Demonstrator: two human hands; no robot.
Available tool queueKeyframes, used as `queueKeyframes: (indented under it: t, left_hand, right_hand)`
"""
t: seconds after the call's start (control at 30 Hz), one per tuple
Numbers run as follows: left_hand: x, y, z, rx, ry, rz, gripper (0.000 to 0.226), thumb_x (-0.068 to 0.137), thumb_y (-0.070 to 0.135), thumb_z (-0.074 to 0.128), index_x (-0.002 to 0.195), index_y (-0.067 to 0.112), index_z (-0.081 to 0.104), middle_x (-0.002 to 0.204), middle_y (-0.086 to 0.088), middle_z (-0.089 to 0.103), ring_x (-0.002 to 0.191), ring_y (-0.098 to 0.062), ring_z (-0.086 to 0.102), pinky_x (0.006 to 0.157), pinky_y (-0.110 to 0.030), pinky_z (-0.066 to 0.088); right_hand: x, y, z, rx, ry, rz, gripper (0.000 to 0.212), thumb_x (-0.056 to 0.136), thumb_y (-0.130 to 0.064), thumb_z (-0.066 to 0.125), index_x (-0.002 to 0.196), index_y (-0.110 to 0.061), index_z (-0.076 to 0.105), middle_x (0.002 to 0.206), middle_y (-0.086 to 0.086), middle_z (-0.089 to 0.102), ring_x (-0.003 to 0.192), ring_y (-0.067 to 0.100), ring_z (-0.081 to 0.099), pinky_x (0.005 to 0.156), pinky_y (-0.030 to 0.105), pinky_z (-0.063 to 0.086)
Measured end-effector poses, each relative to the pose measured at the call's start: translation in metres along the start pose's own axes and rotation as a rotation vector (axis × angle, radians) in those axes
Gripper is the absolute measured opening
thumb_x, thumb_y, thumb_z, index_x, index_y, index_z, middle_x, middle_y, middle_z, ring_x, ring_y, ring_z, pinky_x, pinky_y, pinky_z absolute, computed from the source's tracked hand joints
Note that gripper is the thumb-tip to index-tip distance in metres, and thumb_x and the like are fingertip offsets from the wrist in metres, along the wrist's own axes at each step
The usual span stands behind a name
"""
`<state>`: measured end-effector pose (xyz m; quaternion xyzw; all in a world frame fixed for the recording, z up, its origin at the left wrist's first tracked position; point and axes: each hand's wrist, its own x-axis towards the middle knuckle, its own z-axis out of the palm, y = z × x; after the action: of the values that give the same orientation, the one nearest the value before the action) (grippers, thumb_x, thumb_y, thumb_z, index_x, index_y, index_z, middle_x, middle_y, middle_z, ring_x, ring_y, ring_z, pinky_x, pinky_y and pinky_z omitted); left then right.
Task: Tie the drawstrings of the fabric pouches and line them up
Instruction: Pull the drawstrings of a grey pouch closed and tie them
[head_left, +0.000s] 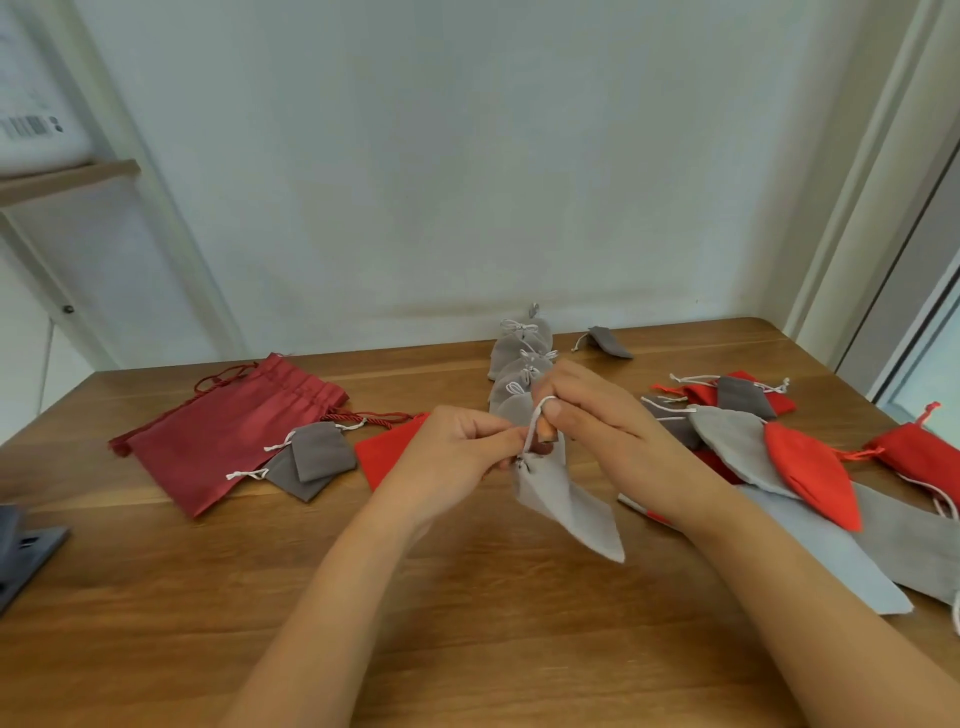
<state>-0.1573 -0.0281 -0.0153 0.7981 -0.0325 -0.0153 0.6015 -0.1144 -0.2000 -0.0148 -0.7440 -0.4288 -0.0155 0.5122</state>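
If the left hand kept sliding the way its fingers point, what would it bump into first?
Probably the right hand, close beyond the grey pouch neck that the left hand pinches; depth is unclear.

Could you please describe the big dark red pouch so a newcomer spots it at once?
On the wooden table, look at the left side. The dark red pouch lies flat there, two small grey pouches at its right edge. It alone is wine-coloured, far bigger than its neighbours, with a twisted red cord.
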Motion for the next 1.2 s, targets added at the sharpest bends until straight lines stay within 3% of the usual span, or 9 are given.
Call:
queueKeyframes:
  t: [0.1,0.17,0.37,0.47,0.57,0.73,0.83,1.03,1.2]
  left_hand:
    - [-0.003,0.003,0.002,-0.029,-0.067,0.017,0.022,0.089,0.003,0.054,0.086,-0.001,0.076,0.062,0.011,0.062,0.061,-0.001,0.045,0.066,-0.019,0.039]
    - [-0.004,0.005,0.002,-0.050,-0.102,0.049,0.022,0.087,0.013,0.062,0.072,0.000,0.071,0.062,0.013,0.061,0.063,-0.002,0.049,0.070,-0.022,0.040]
    - [-0.003,0.005,0.005,-0.083,-0.012,0.087,0.017,0.081,0.022,0.069,0.071,0.010,0.073,0.062,0.008,0.067,0.062,0.001,0.059,0.064,-0.014,0.043]
    - [-0.001,0.003,0.004,-0.071,0.089,0.096,0.031,0.083,0.026,0.068,0.054,0.016,0.066,0.059,0.004,0.063,0.065,-0.002,0.057,0.068,-0.019,0.040]
    - [-0.001,0.004,0.000,-0.151,0.157,0.084,0.025,0.077,0.035,0.070,0.065,0.014,0.075,0.075,-0.008,0.072,0.078,-0.016,0.063,0.083,-0.036,0.047]
    - [0.000,0.003,0.000,-0.163,0.191,0.069,0.022,0.086,0.015,0.066,0.070,0.004,0.074,0.079,-0.009,0.074,0.084,-0.015,0.067,0.092,-0.037,0.046]
    - [0.000,0.005,0.002,-0.168,0.199,0.060,0.027,0.087,0.018,0.064,0.063,0.011,0.074,0.085,-0.010,0.075,0.094,-0.015,0.068,0.093,-0.029,0.044]
    - [0.001,0.004,0.001,-0.106,0.205,0.045,0.039,0.091,0.029,0.061,0.054,0.018,0.067,0.082,0.002,0.075,0.100,-0.005,0.065,0.098,-0.030,0.038]
    - [0.000,0.005,0.003,-0.078,0.220,0.070,0.033,0.091,0.025,0.062,0.062,0.012,0.071,0.074,-0.005,0.073,0.082,0.000,0.066,0.077,-0.009,0.044]
  right_hand:
    - [-0.001,0.002,0.000,0.054,0.036,0.100,0.027,0.100,-0.008,0.041,0.075,-0.007,0.052,0.077,-0.007,0.048,0.075,0.010,0.047,0.073,0.029,0.040]
    - [-0.001,0.004,0.000,0.052,0.046,0.187,0.028,0.101,-0.013,0.041,0.075,-0.007,0.051,0.070,-0.005,0.048,0.067,0.012,0.043,0.066,0.036,0.037]
    - [0.003,0.003,0.008,0.143,0.072,0.215,0.030,0.101,-0.024,0.046,0.073,-0.017,0.053,0.065,-0.008,0.048,0.062,0.008,0.043,0.058,0.028,0.038]
    - [0.004,0.003,0.007,0.225,0.099,0.169,0.021,0.090,-0.031,0.057,0.083,-0.012,0.062,0.074,-0.007,0.066,0.072,0.010,0.062,0.069,0.026,0.051]
    - [0.003,0.003,0.004,0.235,0.117,0.171,0.021,0.081,-0.029,0.066,0.091,-0.010,0.066,0.085,-0.004,0.071,0.083,0.017,0.068,0.080,0.035,0.056]
    - [0.002,0.005,-0.003,0.154,0.197,0.158,0.013,0.083,-0.011,0.069,0.094,-0.017,0.075,0.091,0.000,0.075,0.090,0.020,0.070,0.085,0.033,0.057]
    - [0.002,0.006,-0.004,0.068,0.217,0.157,0.015,0.088,-0.017,0.064,0.098,-0.017,0.075,0.087,-0.006,0.075,0.084,0.005,0.068,0.077,0.020,0.054]
    - [0.002,-0.003,-0.002,0.229,0.172,0.262,0.051,0.096,-0.047,0.036,0.097,-0.015,0.076,0.090,0.002,0.075,0.088,0.019,0.068,0.081,0.028,0.054]
    - [0.001,-0.002,-0.001,0.022,0.182,0.192,0.015,0.076,-0.029,0.075,0.091,-0.027,0.074,0.080,-0.012,0.073,0.073,0.003,0.066,0.067,0.018,0.053]
